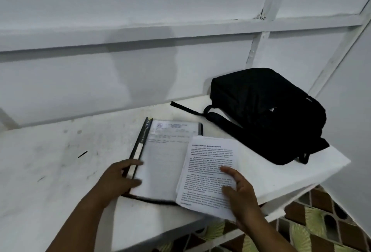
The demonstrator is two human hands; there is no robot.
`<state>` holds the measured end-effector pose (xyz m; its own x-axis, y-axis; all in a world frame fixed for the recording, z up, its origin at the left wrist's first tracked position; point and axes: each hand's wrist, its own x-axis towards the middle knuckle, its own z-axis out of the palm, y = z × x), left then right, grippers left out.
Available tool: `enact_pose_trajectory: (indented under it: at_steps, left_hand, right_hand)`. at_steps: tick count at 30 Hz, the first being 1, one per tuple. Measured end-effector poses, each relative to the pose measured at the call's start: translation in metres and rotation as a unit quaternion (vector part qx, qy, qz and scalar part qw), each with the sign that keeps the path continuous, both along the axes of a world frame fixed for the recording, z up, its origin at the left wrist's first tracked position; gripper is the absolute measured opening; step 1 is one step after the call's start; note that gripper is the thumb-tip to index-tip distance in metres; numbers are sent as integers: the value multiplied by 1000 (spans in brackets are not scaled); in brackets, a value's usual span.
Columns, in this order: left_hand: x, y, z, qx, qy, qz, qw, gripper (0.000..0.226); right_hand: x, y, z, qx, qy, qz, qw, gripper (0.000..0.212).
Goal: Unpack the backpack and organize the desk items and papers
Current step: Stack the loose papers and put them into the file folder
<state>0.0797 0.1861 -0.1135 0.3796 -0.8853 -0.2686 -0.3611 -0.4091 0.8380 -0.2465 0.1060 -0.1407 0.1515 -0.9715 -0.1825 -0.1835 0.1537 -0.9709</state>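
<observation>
Nearest the camera, the right hand [240,188] comes in from the lower right and lies on a sheaf of printed papers [208,173], thumb stretched over the text and fingers spread fairly straight across the sheet's right side, pressing rather than pinching. That sheaf sits at the front edge of the white desk [50,171], its lower corner hanging just past the edge, and it overlaps the right side of the folder.

Left of the papers, the left hand [118,179] grips the dark folder [140,147] by its spine edge, fingers curled round the near end of the spine. The forearm runs in from the bottom left. The folder lies open and flat on the desk, and inside it sits a pale printed sheet [170,151], faint lines of text near its top, touching the papers on its right.

Beyond the papers and to their right, well apart from both hands, the black backpack [267,115] lies on its side at the desk's far right corner, against the white panelled wall [140,20]. One strap [186,109] trails out toward the folder's far end. Whether the bag is zipped or holds anything cannot be told from here.

Below the desk edge, right of the papers, patterned floor [321,221] shows.
</observation>
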Motion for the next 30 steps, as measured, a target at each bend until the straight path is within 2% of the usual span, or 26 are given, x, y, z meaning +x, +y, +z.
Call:
enact_pose_trajectory:
  at_steps: [2,4,11,14,17,23,27,30]
  left_hand:
    - [-14,7,-2,-7,65,15,998,47]
    - [-24,12,-4,-28,92,59,994,49]
    - [-27,63,10,-157,44,167,972,63]
    - [-8,93,15,-170,45,230,957,64]
    - [8,121,15,-159,34,274,948,63]
    - [36,152,-6,-119,35,283,951,56]
    - [58,165,-23,-38,-54,228,971,53]
    - [72,170,-25,31,-113,206,972,49]
  right_hand:
    - [-2,-3,0,-1,-1,24,1000,56]
    - [-4,-4,1,-9,-3,40,999,54]
    - [9,-6,4,-34,-40,67,996,55]
    - [20,-6,2,-30,-47,77,995,55]
    - [33,-2,2,-28,-59,94,993,55]
    - [64,12,-2,-14,-62,132,989,55]
    - [82,25,0,-16,-50,145,988,54]
    - [92,35,-3,-12,-46,147,988,55]
